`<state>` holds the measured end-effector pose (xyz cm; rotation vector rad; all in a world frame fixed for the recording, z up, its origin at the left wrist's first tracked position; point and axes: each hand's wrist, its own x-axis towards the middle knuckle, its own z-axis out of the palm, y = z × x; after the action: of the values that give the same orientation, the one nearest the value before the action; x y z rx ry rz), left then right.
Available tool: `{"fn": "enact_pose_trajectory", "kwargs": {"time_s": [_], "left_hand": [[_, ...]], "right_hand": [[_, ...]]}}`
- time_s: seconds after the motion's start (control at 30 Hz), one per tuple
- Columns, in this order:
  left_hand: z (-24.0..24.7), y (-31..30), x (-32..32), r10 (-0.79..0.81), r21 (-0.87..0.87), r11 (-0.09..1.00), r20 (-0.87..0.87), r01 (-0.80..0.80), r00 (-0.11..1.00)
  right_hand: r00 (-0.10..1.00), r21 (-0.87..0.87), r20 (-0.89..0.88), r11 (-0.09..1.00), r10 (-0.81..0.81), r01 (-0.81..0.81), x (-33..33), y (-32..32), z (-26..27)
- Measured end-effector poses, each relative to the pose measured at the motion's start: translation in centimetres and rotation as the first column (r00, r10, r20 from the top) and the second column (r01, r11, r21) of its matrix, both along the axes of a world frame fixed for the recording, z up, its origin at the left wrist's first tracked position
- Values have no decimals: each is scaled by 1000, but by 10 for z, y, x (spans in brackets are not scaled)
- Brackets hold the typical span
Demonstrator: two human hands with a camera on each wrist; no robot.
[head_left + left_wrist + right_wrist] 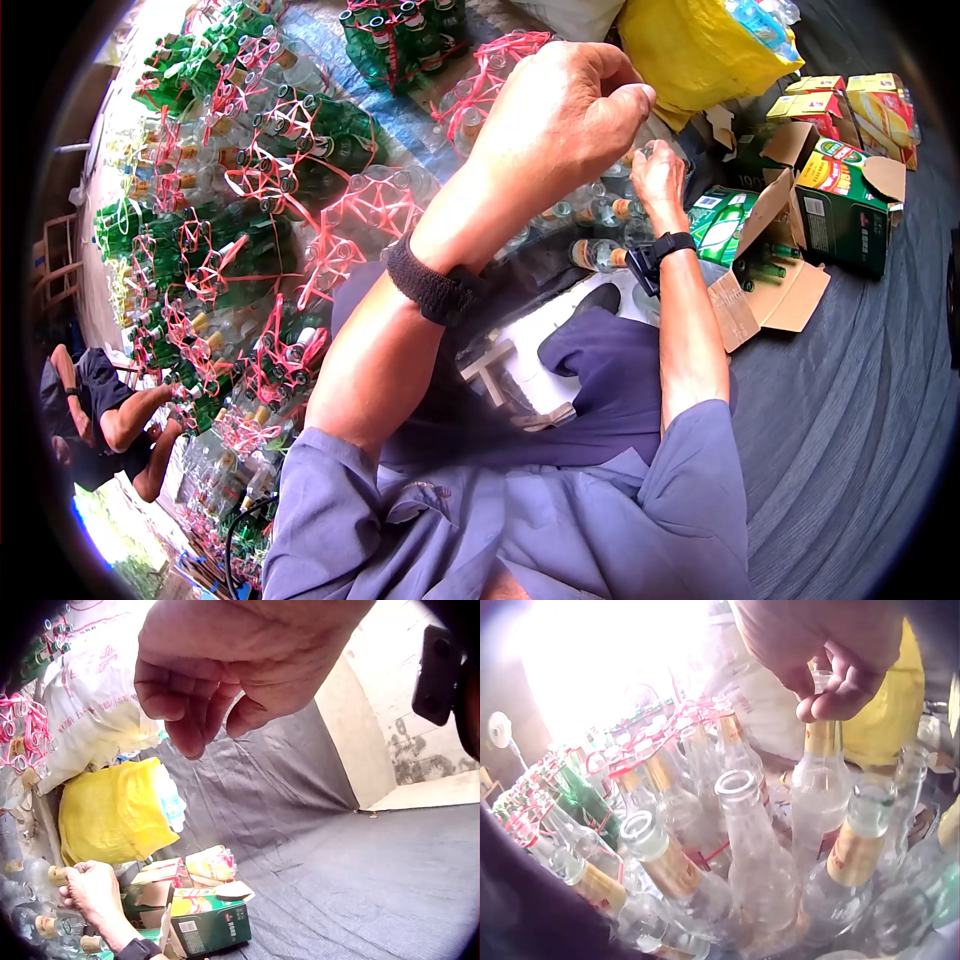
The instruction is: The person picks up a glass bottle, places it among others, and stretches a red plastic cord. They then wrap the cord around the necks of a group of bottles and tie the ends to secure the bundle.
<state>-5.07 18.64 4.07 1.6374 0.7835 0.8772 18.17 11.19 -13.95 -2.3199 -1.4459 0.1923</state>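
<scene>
My left hand (565,115) (247,656) is raised above the bottles, its fingers loosely bent and the thumb close to them, with nothing visible between them. Lower and to its right, my right hand (660,180) (94,892) (832,656) grips the top of a clear glass bottle (819,795) with a gold neck label. That bottle stands upright among other clear bottles (597,255) (759,862), several with gold neck labels. In the right wrist view, the fingers partly hide its mouth.
Bundles of green and clear bottles tied with pink string (265,150) fill the left side. A yellow sack (690,50) (112,814) and open cardboard cartons (845,220) (210,926) stand at right on dark sheeting (820,400). Another person (105,420) sits at far left.
</scene>
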Motion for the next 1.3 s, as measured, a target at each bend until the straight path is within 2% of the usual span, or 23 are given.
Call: {"fn": "enact_pose_trajectory", "kwargs": {"time_s": [0.03,0.07,0.23,0.3,0.47,0.57,0.63,0.7,0.73,0.77,0.83,0.87,1.0,1.1,1.2,1.27,1.3], "left_hand": [[1,0,-1,-23,-18,1000,-30,23,999],[1,0,-2,-48,-37,998,-60,45,997],[2,-3,-3,-58,-16,998,-58,57,997],[6,-6,-5,-57,-61,997,-92,52,994],[-3,-9,-5,-76,-44,996,-46,74,996],[0,-13,-11,-74,-66,995,-76,69,994],[-1,-13,-13,-90,-84,993,-72,84,993],[2,-17,-17,-58,-78,996,-97,51,994],[-2,-16,-18,-59,-77,996,-88,52,994],[-6,-16,-19,-61,-72,996,-91,54,994],[-7,-19,-22,-60,-107,993,-75,52,995],[-9,-19,-24,-61,-102,993,-78,53,995],[-11,-25,-30,-69,-46,997,-137,63,988],[-11,-27,-33,-76,-40,997,-129,72,989],[-9,-28,-34,-72,-50,996,-106,67,992],[-7,-28,-34,-64,-62,996,-93,59,994],[-6,-28,-35,-69,-57,996,-115,62,991]], "right_hand": [[999,52,39,998,22,-24,-1,0,8],[999,24,-22,999,-25,26,-1,1,14],[997,35,-28,997,-71,72,-3,-2,62],[998,100,-16,993,-56,57,-5,-6,84],[999,267,42,964,7,-18,-27,-28,162],[998,317,-59,948,11,8,-37,-50,193],[997,333,-74,943,-3,28,-48,-68,214],[997,355,-59,935,43,-19,-57,-87,226],[990,359,-136,933,40,12,-65,-96,232],[976,291,-215,953,-25,88,-73,-105,239],[982,232,-179,968,-57,98,-88,-121,241],[977,252,-210,967,18,37,-93,-129,237],[974,150,-190,984,121,-93,-114,-146,206],[970,72,-119,976,212,-204,-123,-149,165],[967,3,-86,970,241,-242,-132,-150,117],[948,-11,53,950,313,-313,-138,-150,88],[948,-13,54,949,314,-314,-139,-150,73]]}}
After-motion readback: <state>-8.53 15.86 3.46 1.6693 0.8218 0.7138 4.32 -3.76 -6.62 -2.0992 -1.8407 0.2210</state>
